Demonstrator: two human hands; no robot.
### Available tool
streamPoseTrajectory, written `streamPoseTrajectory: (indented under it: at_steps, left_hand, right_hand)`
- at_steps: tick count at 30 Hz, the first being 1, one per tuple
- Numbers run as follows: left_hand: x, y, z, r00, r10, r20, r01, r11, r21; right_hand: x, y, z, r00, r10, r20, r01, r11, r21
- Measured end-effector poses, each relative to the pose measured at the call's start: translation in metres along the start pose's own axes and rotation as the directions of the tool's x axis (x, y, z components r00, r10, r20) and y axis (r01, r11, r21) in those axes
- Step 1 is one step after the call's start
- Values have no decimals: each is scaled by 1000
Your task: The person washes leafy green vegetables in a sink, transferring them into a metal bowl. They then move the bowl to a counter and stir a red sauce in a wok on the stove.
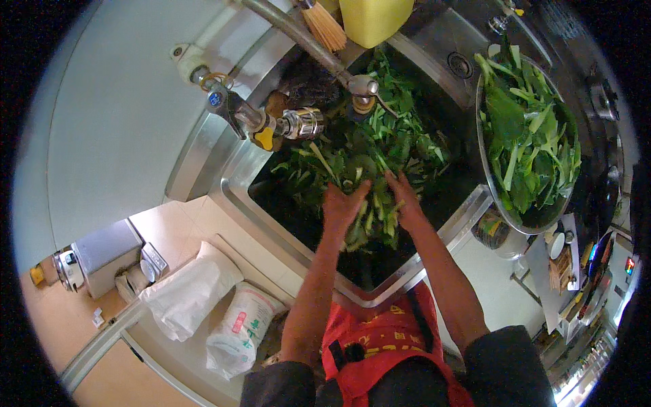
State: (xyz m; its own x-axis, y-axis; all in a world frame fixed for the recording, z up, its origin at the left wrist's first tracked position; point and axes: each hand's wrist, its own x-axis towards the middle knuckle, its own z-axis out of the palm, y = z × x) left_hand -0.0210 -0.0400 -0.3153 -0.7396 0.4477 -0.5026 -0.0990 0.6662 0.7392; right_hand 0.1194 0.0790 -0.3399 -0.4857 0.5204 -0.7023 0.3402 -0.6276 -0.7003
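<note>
Chopped leafy greens (400, 102) fill much of the steel sink (268, 241) in front of me. Both of my hands are down among them, a small gap apart, with a clump of stems and leaves between and beneath them. My left hand (344, 203) has its thumb toward the middle and its other fingers partly buried in the leaves. My right hand (405, 202) curves round the other side of the clump, its fingertips hidden by greens. Over the sink's far side reaches a metal faucet spout (359, 87).
A metal bowl (483, 146) heaped with cut greens stands at the sink's right. Left of the spout is a tap (261, 125) with a yellow lever. A yellow container (376, 20) and a bamboo brush (324, 27) are at the back. White sacks (196, 288) lie at lower left.
</note>
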Motion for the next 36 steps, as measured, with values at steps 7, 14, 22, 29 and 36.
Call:
streamPoseTrajectory:
  at_steps: [7, 14, 22, 29, 36]
  left_hand:
    - [118, -91, -32, 988, 141, 69, -109, 932, -345]
    - [133, -69, -27, 965, 250, 76, -261, 929, 260]
    - [58, -11, 5, 956, -111, 272, 20, 948, 317]
    - [4, 36, 0, 978, -21, 208, -55, 935, 351]
    - [-24, 51, 7, 971, 155, 185, -212, 914, 346]
  right_hand:
    - [36, 5, -5, 958, 166, -233, -200, 971, -129]
    - [68, 26, -1, 951, -49, -306, -66, 932, -356]
    - [64, 46, 36, 945, 270, -183, -282, 958, -46]
    - [-12, -5, 40, 943, 332, -11, -281, 814, 508]
    - [-36, -1, 19, 986, 165, 14, -144, 818, 556]
